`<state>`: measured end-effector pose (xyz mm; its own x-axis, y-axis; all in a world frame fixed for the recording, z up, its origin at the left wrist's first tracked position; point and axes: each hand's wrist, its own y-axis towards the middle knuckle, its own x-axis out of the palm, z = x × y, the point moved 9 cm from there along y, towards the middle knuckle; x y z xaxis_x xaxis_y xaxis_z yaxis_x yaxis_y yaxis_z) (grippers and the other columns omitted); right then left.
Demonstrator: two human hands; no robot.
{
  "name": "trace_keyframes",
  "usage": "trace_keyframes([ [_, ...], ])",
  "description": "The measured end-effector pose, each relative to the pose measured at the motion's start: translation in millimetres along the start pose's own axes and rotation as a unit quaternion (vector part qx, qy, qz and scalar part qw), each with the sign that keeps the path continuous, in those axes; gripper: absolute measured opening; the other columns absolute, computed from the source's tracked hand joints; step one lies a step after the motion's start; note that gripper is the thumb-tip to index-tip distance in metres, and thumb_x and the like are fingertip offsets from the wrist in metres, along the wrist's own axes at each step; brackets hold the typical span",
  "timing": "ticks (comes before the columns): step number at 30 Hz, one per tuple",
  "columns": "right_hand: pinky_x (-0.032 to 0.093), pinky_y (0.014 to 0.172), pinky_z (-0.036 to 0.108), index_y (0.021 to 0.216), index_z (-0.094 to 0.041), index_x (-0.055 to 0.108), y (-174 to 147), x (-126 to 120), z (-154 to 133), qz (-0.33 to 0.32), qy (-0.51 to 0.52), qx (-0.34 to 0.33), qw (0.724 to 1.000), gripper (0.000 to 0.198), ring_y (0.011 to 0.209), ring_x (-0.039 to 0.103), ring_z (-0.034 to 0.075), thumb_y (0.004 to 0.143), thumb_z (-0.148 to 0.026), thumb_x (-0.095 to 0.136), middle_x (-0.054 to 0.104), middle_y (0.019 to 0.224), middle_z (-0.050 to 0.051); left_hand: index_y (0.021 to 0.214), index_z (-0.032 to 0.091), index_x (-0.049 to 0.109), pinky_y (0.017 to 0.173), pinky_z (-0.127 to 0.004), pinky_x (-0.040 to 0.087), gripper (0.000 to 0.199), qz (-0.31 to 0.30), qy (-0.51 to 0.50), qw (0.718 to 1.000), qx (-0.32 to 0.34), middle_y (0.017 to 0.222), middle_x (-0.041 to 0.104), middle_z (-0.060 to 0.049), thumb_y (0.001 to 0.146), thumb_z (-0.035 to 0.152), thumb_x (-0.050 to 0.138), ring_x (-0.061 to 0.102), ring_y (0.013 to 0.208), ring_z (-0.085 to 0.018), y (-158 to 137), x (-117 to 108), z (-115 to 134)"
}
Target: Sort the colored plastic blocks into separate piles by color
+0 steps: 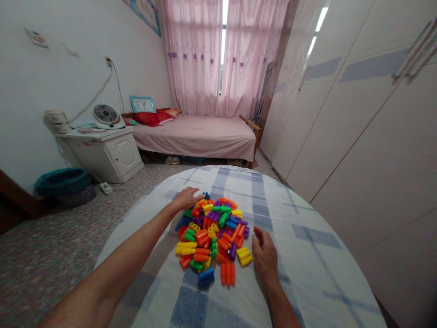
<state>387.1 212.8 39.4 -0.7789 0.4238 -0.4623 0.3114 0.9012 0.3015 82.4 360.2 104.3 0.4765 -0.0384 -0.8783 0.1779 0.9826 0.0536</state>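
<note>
A loose heap of bullet-shaped plastic building blocks (213, 230) in red-orange, yellow, green, blue and purple lies on the tablecloth. My left hand (187, 199) reaches to the far left edge of the heap, palm down and fingers stretched out, close to a small blue block (206, 195). On the right side of the heap rests my right hand (265, 255), its fingers loosely bent and apart, with nothing visible in it. Beside that hand is a yellow block (244, 257). An orange block (227, 274) and a blue block (206, 276) lie at the near edge.
The oval table wears a blue-and-white checked cloth (307, 273). Beyond it stand a bed (201, 136) and a white cabinet (124, 152) bearing a fan (106, 115). A bin (64, 184) is on the floor at left. Tall wardrobe doors (341, 114) line the right.
</note>
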Motion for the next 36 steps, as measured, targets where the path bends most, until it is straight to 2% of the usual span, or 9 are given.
trace_keyframes([
  [4,0.046,0.09,0.036,0.111,-0.016,0.06,0.9,1.3,2.7,-0.003,-0.006,0.003,1.0,0.036,0.1,0.06,0.023,0.084,-0.033,0.042,0.064,0.109,0.011,0.106,0.016,0.066,0.09,-0.033,0.043,0.063,-0.029,-0.023,0.999,-0.026,0.117,0.065,-0.015,0.07,0.066,0.052,0.058,0.111,-0.03,12.0,22.6,-15.4],
  [12,0.047,0.088,0.035,0.11,-0.016,0.062,1.1,0.4,1.5,0.007,-0.011,-0.009,1.0,0.037,0.097,0.062,0.022,0.082,-0.033,0.043,0.065,0.107,0.01,0.091,0.014,0.068,0.062,-0.027,0.044,0.04,-0.028,-0.092,0.995,0.01,0.077,0.068,-0.003,0.066,0.044,0.058,0.06,0.071,-0.019,13.4,30.6,17.2],
  [17,0.047,0.087,0.036,0.109,-0.015,0.061,1.2,1.2,0.6,-0.002,-0.017,-0.006,1.0,0.037,0.097,0.062,0.022,0.082,-0.032,0.042,0.065,0.107,0.011,0.097,0.017,0.067,0.068,-0.027,0.045,0.035,-0.014,-0.11,0.992,0.066,0.078,0.067,-0.002,0.07,0.036,0.057,0.058,0.074,-0.018,-10.4,20.5,57.3],
  [21,0.047,0.087,0.035,0.108,-0.015,0.061,1.4,0.7,-1.6,-0.001,-0.015,-0.017,1.0,0.036,0.096,0.062,0.022,0.083,-0.032,0.042,0.065,0.106,0.011,0.105,0.02,0.067,0.086,-0.031,0.046,0.035,-0.033,-0.127,0.972,0.193,0.103,0.068,-0.006,0.078,0.04,0.056,0.06,0.095,-0.021,-59.0,19.0,107.1],
  [23,0.047,0.086,0.034,0.107,-0.015,0.062,1.3,0.4,-2.9,0.0,-0.012,-0.023,1.0,0.035,0.096,0.062,0.022,0.082,-0.032,0.042,0.065,0.105,0.01,0.112,0.022,0.065,0.096,-0.033,0.043,0.037,-0.011,-0.136,0.962,0.237,0.116,0.064,-0.007,0.082,0.043,0.054,0.057,0.108,-0.022,-81.6,14.5,116.5],
  [25,0.047,0.085,0.034,0.107,-0.015,0.062,1.2,0.5,-3.6,0.001,-0.011,-0.026,1.0,0.035,0.095,0.062,0.021,0.082,-0.032,0.042,0.065,0.105,0.01,0.116,0.023,0.062,0.103,-0.036,0.038,0.039,0.057,-0.138,0.965,0.218,0.124,0.06,-0.008,0.085,0.044,0.051,0.052,0.118,-0.023,-94.3,5.7,100.6],
  [29,0.047,0.085,0.034,0.108,-0.015,0.061,1.0,0.8,-3.8,0.004,-0.011,-0.025,1.0,0.036,0.095,0.062,0.021,0.083,-0.031,0.041,0.065,0.105,0.011,0.111,0.019,0.063,0.109,-0.047,0.03,0.039,0.234,-0.101,0.967,0.021,0.121,0.06,-0.012,0.087,0.043,0.045,0.046,0.124,-0.027,-109.5,-4.5,8.8],
  [32,0.046,0.086,0.035,0.108,-0.016,0.062,1.0,0.7,-4.2,0.008,-0.01,-0.028,1.0,0.035,0.095,0.061,0.021,0.083,-0.03,0.041,0.065,0.105,0.01,0.104,0.018,0.064,0.109,-0.047,0.029,0.035,0.239,-0.11,0.963,-0.06,0.118,0.061,-0.013,0.086,0.04,0.043,0.046,0.124,-0.028,-117.7,16.4,-40.1],
  [36,0.046,0.086,0.035,0.107,-0.016,0.062,1.2,0.6,-4.5,0.01,-0.012,-0.031,0.999,0.035,0.095,0.062,0.021,0.082,-0.03,0.042,0.065,0.104,0.01,0.113,0.018,0.057,0.108,-0.044,0.033,0.04,0.234,-0.17,0.955,-0.063,0.123,0.058,-0.012,0.088,0.042,0.038,0.048,0.122,-0.024,-118.3,41.0,-37.3],
])
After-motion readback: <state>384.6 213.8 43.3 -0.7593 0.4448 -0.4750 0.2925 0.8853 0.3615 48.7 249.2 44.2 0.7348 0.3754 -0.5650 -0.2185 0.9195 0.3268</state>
